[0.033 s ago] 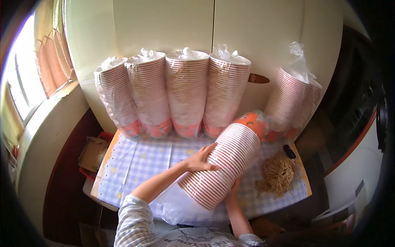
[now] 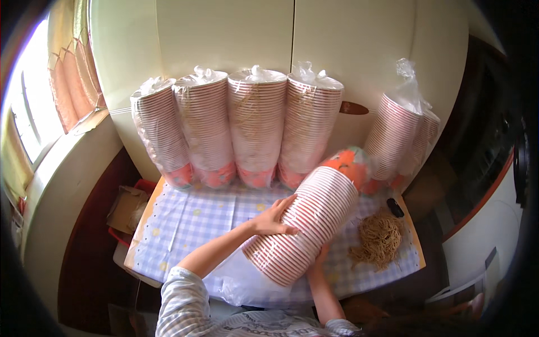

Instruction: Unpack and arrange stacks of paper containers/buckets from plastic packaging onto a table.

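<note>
A long stack of nested paper tubs (image 2: pixel 317 216) in a clear plastic bag lies tilted across the table in my hands. Its orange printed base points away from me to the right, and the rim end faces me. My left hand (image 2: pixel 273 219) grips the stack's left side, fingers over the top. Against the lower right side, my right hand (image 2: pixel 321 255) supports it, its fingers mostly hidden by the stack. Loose clear plastic (image 2: pixel 241 283) trails from the near end. Beyond, another bagged stack (image 2: pixel 257 129) stands upright in a row of several, their bag tops tied.
More bagged stacks (image 2: pixel 393 137) stand at the back right. A bundle of tan string (image 2: pixel 379 238) and a small black object (image 2: pixel 394 208) lie on the right of the checked tablecloth (image 2: pixel 191 224). A red bin with cardboard (image 2: pixel 124 210) sits left of the table, cabinet doors behind.
The far, orange end of the held stack has shifted slightly up and to the right. Both hands keep their places on it.
</note>
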Available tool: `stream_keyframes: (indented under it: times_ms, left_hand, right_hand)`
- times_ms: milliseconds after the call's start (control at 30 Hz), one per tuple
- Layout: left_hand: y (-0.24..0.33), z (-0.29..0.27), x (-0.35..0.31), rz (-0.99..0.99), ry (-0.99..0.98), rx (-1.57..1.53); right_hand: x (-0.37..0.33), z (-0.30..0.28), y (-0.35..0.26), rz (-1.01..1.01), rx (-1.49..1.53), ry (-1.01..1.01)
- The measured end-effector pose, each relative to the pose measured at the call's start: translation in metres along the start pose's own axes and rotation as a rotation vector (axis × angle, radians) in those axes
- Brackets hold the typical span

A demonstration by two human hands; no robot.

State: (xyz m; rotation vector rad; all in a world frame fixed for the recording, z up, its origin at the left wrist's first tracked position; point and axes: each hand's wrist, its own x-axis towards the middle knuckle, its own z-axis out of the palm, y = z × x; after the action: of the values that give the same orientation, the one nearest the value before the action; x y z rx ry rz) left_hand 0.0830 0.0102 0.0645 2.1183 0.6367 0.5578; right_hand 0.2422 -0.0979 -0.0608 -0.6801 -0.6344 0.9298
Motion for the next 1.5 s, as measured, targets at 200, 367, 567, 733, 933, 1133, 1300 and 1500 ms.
stream_keyframes:
  times_ms: [200, 367, 567, 733, 933, 1133, 1300, 1500]
  left_hand:
    - [0.0, -0.006, -0.027, 0.401, 0.135, -0.091]
    - [-0.02, 0.017, -0.05, 0.466, 0.251, -0.191]
    - [-0.049, 0.034, -0.095, 0.229, 0.259, -0.302]
    - [-0.034, 0.007, -0.113, 0.084, 0.157, -0.32]
    - [-0.019, -0.014, -0.103, 0.234, 0.442, -0.353]
    - [0.031, -0.045, -0.086, 0.364, 0.494, -0.408]
    - [0.06, -0.07, -0.071, 0.475, 0.543, -0.413]
    - [0.102, -0.091, -0.068, 0.417, 0.534, -0.397]
  right_hand:
    - [-0.002, 0.011, -0.024, -0.292, -0.2, -0.07]
    - [0.002, -0.009, -0.024, -0.427, -0.545, -0.077]
    - [0.006, -0.045, 0.003, -0.402, -0.612, -0.469]
    - [-0.01, 0.03, -0.047, -0.162, -0.455, -0.509]
    - [0.008, 0.078, -0.074, -0.394, -0.389, -0.565]
    - [0.024, 0.111, -0.097, -0.47, -0.4, -0.607]
    - [0.046, 0.136, -0.118, -0.503, -0.428, -0.638]
    - [0.058, 0.162, -0.142, -0.461, -0.421, -0.726]
